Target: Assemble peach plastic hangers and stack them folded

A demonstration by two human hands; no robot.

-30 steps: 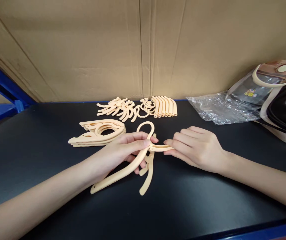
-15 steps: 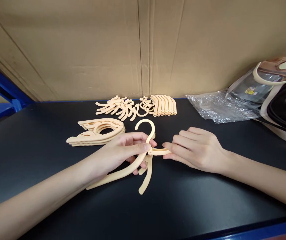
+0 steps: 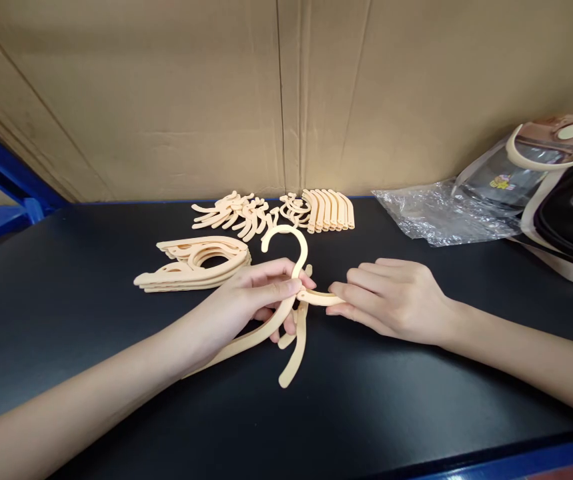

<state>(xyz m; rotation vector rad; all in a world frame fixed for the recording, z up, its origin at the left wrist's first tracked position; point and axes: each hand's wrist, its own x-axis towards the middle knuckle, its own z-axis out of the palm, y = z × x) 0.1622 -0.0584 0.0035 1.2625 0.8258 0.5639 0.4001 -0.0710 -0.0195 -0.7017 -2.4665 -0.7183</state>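
Over a black table [image 3: 86, 347], my left hand [image 3: 246, 303] is closed round the neck of a cream plastic folding hanger [image 3: 293, 267], thumb and fingers pinching just under its hook. One long arm runs down under my left palm and another arm piece [image 3: 293, 357] dangles toward me. My right hand [image 3: 391, 297] is closed on a short cream arm part [image 3: 316, 298] and holds its end against the hanger's neck.
A stack of folded cream hangers [image 3: 193, 263] lies left of my hands. Loose cream hooks and arm parts [image 3: 271, 213] lie at the back by a cardboard wall [image 3: 266, 100]. Clear plastic bags [image 3: 441, 213] and a dark bag [image 3: 571, 207] sit at right.
The hanger's hook has risen and tilted a little to the left in my left hand. Both hands stay in nearly the same place, still gripping their parts.
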